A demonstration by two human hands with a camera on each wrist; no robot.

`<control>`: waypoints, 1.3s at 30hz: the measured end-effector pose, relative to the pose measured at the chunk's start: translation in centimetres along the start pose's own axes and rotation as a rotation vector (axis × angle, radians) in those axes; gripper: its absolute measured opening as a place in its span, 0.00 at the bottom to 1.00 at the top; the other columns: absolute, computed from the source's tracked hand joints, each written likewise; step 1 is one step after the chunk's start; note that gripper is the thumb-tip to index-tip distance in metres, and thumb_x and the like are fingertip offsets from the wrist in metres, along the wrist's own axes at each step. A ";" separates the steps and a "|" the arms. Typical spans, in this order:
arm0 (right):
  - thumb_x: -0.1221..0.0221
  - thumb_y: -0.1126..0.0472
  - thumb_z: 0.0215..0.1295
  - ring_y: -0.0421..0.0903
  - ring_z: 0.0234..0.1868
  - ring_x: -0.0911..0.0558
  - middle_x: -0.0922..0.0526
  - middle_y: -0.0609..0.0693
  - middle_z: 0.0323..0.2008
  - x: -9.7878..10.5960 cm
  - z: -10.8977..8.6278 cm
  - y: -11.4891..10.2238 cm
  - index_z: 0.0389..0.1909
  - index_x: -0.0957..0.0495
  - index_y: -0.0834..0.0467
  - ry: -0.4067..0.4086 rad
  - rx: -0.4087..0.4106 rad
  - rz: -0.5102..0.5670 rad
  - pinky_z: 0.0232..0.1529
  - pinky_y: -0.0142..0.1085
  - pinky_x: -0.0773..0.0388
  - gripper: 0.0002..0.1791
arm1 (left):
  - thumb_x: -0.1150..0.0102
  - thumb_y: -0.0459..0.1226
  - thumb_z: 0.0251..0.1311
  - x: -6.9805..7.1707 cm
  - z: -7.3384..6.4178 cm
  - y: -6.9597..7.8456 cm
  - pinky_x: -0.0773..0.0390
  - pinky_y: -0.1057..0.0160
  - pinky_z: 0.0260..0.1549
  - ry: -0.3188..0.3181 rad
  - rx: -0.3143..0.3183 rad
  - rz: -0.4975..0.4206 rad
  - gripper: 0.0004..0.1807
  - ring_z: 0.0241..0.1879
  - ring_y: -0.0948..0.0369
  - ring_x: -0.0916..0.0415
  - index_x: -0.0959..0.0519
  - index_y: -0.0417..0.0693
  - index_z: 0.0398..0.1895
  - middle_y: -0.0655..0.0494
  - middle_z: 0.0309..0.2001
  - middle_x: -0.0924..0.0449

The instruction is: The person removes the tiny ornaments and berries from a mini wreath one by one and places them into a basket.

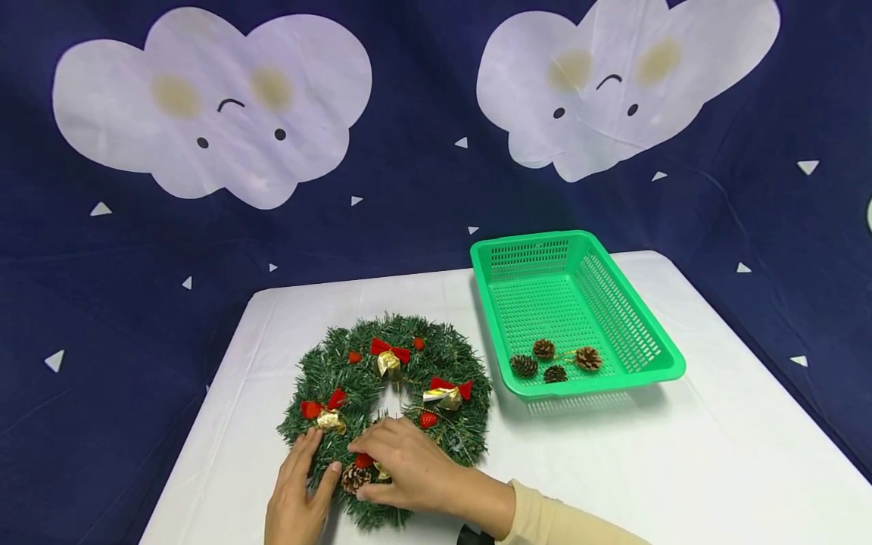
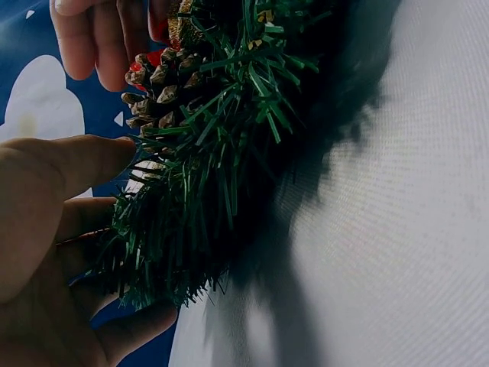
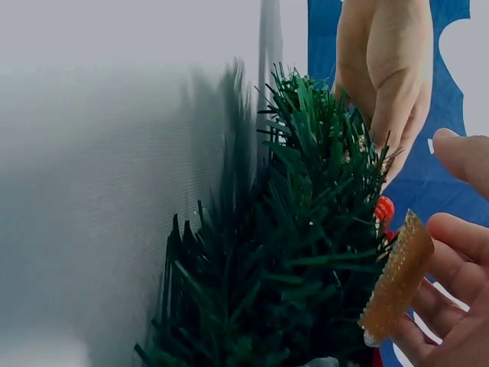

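Note:
A green tinsel wreath (image 1: 470,359) lies flat on the white table, trimmed with red bows, gold bells and red berries. My left hand (image 1: 300,492) rests on its near left part with fingers spread, as the left wrist view also shows. A brown pine cone (image 1: 356,478) sits among the tinsel between my two hands, near the left thumb. Over the near part of the wreath hovers my right hand (image 1: 412,469), partly hiding a red bow (image 1: 364,460) and a gold bell (image 3: 397,279). Its fingers are loosely bent beside that bell; contact is unclear.
A green plastic basket (image 1: 664,367) stands at the back right of the table (image 1: 559,469). Several pine cones (image 1: 588,359) lie inside its near end, one with a gold string. Behind hangs a dark blue cloth (image 1: 409,242) printed with clouds.

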State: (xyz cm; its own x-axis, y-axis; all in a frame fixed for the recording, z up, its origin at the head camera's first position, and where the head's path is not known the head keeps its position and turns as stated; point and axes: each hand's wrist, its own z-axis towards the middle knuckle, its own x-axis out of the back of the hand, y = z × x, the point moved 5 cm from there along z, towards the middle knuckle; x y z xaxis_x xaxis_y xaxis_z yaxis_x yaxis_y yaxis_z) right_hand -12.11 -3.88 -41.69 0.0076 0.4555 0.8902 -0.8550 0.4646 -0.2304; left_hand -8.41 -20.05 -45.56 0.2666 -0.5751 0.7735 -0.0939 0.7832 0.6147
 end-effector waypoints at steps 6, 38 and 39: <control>0.38 0.39 0.55 0.37 0.54 0.24 0.20 0.41 0.53 -0.3 0.1 -0.3 0.56 0.25 0.51 0.008 0.013 -0.017 0.56 0.29 0.28 0.30 | 0.43 0.49 0.62 0.1 0.0 0.0 0.34 0.36 0.57 -0.006 0.002 0.013 0.32 0.68 0.43 0.41 0.34 0.47 0.67 0.47 0.68 0.36; 0.35 0.42 0.54 0.37 0.55 0.23 0.19 0.39 0.51 -2.7 -0.1 -0.3 0.53 0.23 0.47 0.026 0.083 -0.184 0.60 0.32 0.28 0.27 | 0.46 0.48 0.65 0.0 0.1 0.2 0.34 0.37 0.58 -0.059 0.026 0.071 0.30 0.69 0.44 0.43 0.35 0.47 0.68 0.48 0.69 0.37; 0.35 0.42 0.54 0.37 0.55 0.24 0.19 0.39 0.51 -2.7 -0.1 -0.3 0.53 0.24 0.47 0.028 0.082 -0.186 0.60 0.32 0.28 0.26 | 0.47 0.48 0.65 0.0 0.1 0.3 0.34 0.37 0.58 -0.065 0.027 0.073 0.30 0.69 0.45 0.43 0.35 0.47 0.68 0.48 0.69 0.37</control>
State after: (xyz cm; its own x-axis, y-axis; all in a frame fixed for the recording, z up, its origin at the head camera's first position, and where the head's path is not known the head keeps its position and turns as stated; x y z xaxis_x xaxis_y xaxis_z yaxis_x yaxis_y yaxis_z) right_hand -11.82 -5.15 -44.08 0.1829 0.3893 0.9028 -0.8770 0.4796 -0.0291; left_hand -8.55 -19.88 -45.39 0.1957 -0.5318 0.8240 -0.1368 0.8172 0.5599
